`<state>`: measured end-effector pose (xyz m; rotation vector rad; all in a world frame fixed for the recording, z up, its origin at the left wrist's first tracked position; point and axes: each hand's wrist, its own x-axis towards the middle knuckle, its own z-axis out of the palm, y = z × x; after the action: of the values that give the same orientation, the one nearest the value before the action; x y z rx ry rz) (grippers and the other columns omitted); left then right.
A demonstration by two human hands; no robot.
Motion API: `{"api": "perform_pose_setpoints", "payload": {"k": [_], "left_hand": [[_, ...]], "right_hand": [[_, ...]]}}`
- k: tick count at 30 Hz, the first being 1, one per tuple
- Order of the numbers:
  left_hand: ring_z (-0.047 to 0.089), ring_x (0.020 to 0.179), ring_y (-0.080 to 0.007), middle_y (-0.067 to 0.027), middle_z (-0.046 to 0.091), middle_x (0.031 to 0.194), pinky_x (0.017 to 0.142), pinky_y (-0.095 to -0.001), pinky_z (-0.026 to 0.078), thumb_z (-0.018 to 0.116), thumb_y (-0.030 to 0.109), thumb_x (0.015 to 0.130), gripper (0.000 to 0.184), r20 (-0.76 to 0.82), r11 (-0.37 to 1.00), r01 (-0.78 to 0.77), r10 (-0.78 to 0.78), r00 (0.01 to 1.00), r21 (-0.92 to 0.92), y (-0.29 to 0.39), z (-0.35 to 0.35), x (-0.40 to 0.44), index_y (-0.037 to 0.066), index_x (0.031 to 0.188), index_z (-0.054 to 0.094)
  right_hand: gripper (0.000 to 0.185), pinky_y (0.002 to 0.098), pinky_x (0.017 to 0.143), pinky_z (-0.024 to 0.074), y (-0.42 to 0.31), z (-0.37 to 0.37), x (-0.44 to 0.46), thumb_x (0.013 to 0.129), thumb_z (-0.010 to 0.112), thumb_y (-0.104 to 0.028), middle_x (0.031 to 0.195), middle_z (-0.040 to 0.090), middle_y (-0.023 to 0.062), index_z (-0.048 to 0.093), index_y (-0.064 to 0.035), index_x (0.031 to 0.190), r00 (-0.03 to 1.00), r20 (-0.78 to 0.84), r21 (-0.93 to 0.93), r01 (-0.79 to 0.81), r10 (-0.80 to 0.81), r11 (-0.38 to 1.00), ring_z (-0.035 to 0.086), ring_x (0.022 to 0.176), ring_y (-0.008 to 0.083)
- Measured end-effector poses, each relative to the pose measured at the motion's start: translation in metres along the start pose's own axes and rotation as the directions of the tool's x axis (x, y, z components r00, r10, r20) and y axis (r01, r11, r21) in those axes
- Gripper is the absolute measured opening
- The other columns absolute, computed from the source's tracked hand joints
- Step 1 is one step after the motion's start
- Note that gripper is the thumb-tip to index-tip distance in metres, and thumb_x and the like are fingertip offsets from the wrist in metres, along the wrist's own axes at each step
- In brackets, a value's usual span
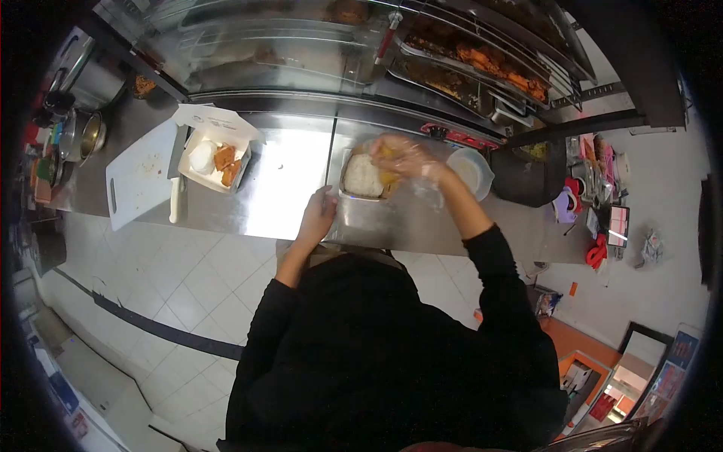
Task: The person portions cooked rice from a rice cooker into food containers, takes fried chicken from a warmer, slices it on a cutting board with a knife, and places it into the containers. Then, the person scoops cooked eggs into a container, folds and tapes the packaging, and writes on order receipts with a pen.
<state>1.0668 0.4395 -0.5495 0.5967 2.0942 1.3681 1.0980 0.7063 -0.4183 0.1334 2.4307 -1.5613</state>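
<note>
A box of white rice (363, 178) sits on the steel counter in front of me. Over its right side is my right hand (407, 160), in a loose clear plastic glove. Its fingers are drawn together above the box, and what they hold, if anything, is hidden. Below them a yellow food piece (388, 179) shows at the rice's right edge. My left hand (319, 217) is bare and rests at the counter's front edge, left of the box, holding nothing, fingers loosely extended. Farther left stands an open takeaway box (212, 160) with a rice mound and orange-brown fried pieces.
A white cutting board (143, 175) lies at left, with a cleaver (178, 173) beside the takeaway box. Right of my hand are a round clear tub (468, 175) and a black bin (529, 177). A glass display case with food trays (482, 64) runs behind the counter.
</note>
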Motion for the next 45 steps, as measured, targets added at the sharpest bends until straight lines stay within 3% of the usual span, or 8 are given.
{"api": "perform_pose_setpoints", "payload": {"k": [4,7,11,20,26,29,36,45], "left_hand": [[0.058,0.089,-0.028,-0.0162,0.058,0.096,0.077,-0.035,0.047,0.055,0.009,0.089,0.035,-0.019,0.994,0.041,-0.043,0.999,-0.102,0.034,-0.006,-0.008,0.001,0.122,0.047],[0.058,0.09,-0.0277,-0.016,0.059,0.097,0.076,-0.0346,0.048,0.056,0.009,0.088,0.036,-0.048,0.998,-0.01,0.007,0.999,-0.058,0.028,-0.003,-0.012,0.001,0.122,0.047],[0.058,0.09,-0.0282,-0.0168,0.059,0.099,0.076,-0.0351,0.048,0.058,0.011,0.087,0.037,-0.052,0.999,-0.015,0.013,0.999,-0.036,0.011,0.002,-0.012,0.001,0.122,0.048],[0.058,0.09,-0.0307,-0.0195,0.059,0.1,0.077,-0.037,0.048,0.06,0.018,0.087,0.039,0.037,0.999,0.043,-0.043,0.998,0.018,-0.002,0.011,-0.013,0.001,0.12,0.049],[0.059,0.088,-0.0397,-0.0223,0.053,0.106,0.077,-0.0445,0.05,0.056,0.025,0.088,0.048,0.138,0.868,-0.217,0.173,0.975,0.447,-0.006,0.014,-0.025,0.005,0.13,0.041],[0.06,0.087,-0.0387,-0.0211,0.051,0.108,0.074,-0.0463,0.051,0.054,0.027,0.089,0.052,0.256,0.808,-0.17,0.024,0.966,0.564,0.007,0.017,-0.024,0.007,0.134,0.037],[0.062,0.085,-0.0368,-0.0191,0.05,0.109,0.069,-0.0458,0.052,0.055,0.03,0.088,0.06,0.222,0.726,-0.155,0.003,0.975,0.67,-0.004,0.027,-0.019,0.01,0.139,0.031],[0.063,0.082,-0.0357,-0.0179,0.054,0.108,0.066,-0.0452,0.052,0.057,0.027,0.085,0.062,0.223,0.678,-0.18,0.024,0.975,0.713,-0.011,0.034,-0.011,0.009,0.138,0.031]], "right_hand": [[0.019,0.0345,0.088,0.0452,0.03,0.033,0.016,0.084,0.064,-0.022,0.095,0.061,0.001,0.062,-0.0107,0.099,0.892,0.108,0.714,-0.377,0.439,0.59,0.056,0.09,0.0208],[0.021,0.0293,0.077,0.0496,0.019,0.013,0.004,0.084,0.061,-0.003,0.099,0.059,0.0036,0.059,-0.0059,0.104,0.986,-0.071,-0.043,0.147,-0.15,0.988,0.056,0.087,0.0159],[0.032,0.0244,0.05,0.0488,0.006,-0.01,0.0,0.078,0.053,0.007,0.082,0.061,0.0064,0.061,-0.0064,0.106,0.982,-0.01,0.345,-0.173,0.188,0.923,0.058,0.064,0.0106],[0.022,0.034,0.065,0.0516,0.009,0.034,0.007,0.082,0.06,-0.016,0.083,0.065,0.0051,0.065,-0.0067,0.102,0.997,-0.059,-0.659,-0.07,0.042,0.749,0.064,0.069,0.0212],[0.03,0.027,0.064,0.0523,-0.106,-0.069,-0.044,0.089,0.058,-0.029,0.095,0.066,0.0075,0.063,-0.0051,0.108,0.812,-0.573,0.25,0.043,0.112,0.967,0.062,0.083,0.0136],[0.025,0.019,0.055,0.0502,-0.111,-0.164,-0.061,0.089,0.06,-0.017,0.083,0.062,0.0048,0.059,-0.002,0.109,0.842,-0.518,0.763,0.534,-0.149,0.365,0.06,0.07,0.0109],[0.033,0.0367,0.073,0.0495,-0.097,-0.27,-0.061,0.088,0.058,-0.022,0.093,0.061,0.0141,0.056,0.001,0.11,0.481,-0.873,0.426,0.831,-0.078,0.358,0.059,0.084,0.0266],[0.053,0.0437,0.093,0.0434,-0.098,-0.24,-0.053,0.086,0.061,-0.035,0.115,0.059,0.0154,0.052,0.0018,0.123,-0.008,-0.876,-0.431,-0.435,-0.483,0.79,0.056,0.109,0.0338]]}}
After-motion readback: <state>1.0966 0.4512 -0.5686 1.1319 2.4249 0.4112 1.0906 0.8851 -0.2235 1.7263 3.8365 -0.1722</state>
